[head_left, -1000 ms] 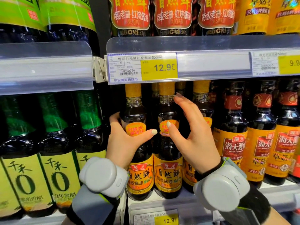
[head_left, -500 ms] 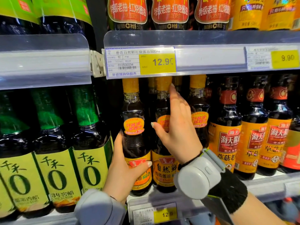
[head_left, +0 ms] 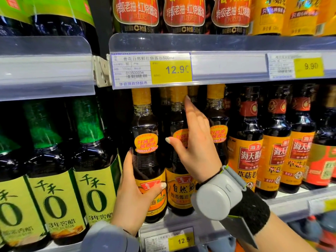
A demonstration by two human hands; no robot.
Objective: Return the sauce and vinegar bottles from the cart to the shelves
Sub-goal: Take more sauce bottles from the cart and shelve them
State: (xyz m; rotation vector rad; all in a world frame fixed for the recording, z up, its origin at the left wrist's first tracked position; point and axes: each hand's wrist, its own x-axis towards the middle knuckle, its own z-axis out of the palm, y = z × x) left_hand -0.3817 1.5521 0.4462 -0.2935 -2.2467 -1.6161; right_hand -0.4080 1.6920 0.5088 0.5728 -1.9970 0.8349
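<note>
**Middle shelf**
- yellow-capped soy sauce bottle [head_left: 143, 124]: three in the front row (two more caps show behind)
- green-necked vinegar bottle [head_left: 52, 188]: three
- orange-labelled bottle [head_left: 245, 160] with a red neck band: three
- red-labelled bottle [head_left: 320, 166], cut by the right edge: one

**Upper shelf**
- bottle with red oval label [head_left: 136, 13]: three
- yellow-labelled bottle [head_left: 267, 15]: at least two
- green-labelled bottle [head_left: 63, 8]: two

**Other**
- price tag [head_left: 171, 70]: three readable
- hands: two, left hand [head_left: 134, 193] and right hand [head_left: 196, 151]
- grey wrist unit [head_left: 218, 197]: one in full
</note>
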